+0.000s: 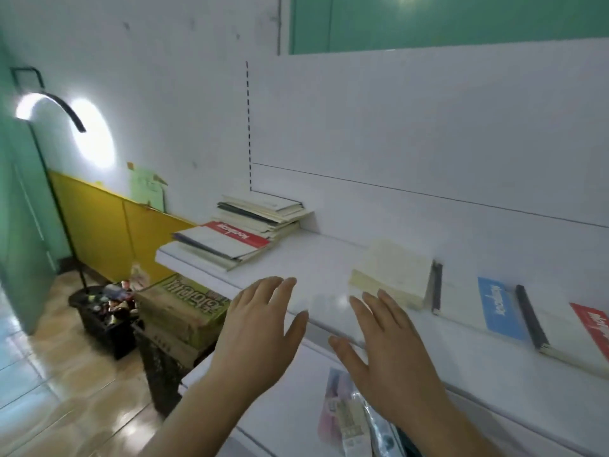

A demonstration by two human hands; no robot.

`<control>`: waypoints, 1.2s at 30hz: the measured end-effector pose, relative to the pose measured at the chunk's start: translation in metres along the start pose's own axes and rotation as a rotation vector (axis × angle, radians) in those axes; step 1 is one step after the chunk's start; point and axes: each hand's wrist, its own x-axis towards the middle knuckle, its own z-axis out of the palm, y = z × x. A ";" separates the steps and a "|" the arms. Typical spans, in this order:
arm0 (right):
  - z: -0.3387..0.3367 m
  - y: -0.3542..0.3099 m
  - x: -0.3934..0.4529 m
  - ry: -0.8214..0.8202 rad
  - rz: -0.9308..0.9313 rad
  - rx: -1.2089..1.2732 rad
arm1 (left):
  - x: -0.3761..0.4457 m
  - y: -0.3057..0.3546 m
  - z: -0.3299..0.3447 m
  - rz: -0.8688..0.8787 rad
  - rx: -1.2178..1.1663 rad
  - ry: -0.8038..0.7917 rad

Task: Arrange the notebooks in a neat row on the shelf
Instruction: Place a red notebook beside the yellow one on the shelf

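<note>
Notebooks lie stacked on the white shelf; both hands' fingers spread, holding nothing.

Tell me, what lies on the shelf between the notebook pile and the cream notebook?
Nothing: in the head view the shelf is bare between the pile and the cream notebook.

Notebooks stacked at shelf left; others flat rightward.
</note>
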 end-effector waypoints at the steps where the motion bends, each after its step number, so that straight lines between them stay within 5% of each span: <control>1: 0.009 -0.015 0.007 -0.006 -0.005 0.014 | -0.002 -0.018 -0.004 -0.017 -0.003 0.003; 14: 0.104 -0.132 0.167 0.029 -0.125 0.085 | 0.065 -0.199 0.006 -0.134 0.071 -0.045; 26: 0.146 -0.156 0.269 -0.058 -0.137 -0.014 | 0.178 -0.291 0.046 0.039 0.143 -0.313; 32: 0.134 -0.174 0.276 -0.024 -0.102 -0.001 | 0.198 -0.320 0.052 0.187 0.043 -0.181; 36: 0.127 -0.195 0.273 0.223 -0.021 -0.099 | 0.216 -0.329 0.045 0.226 -0.072 0.052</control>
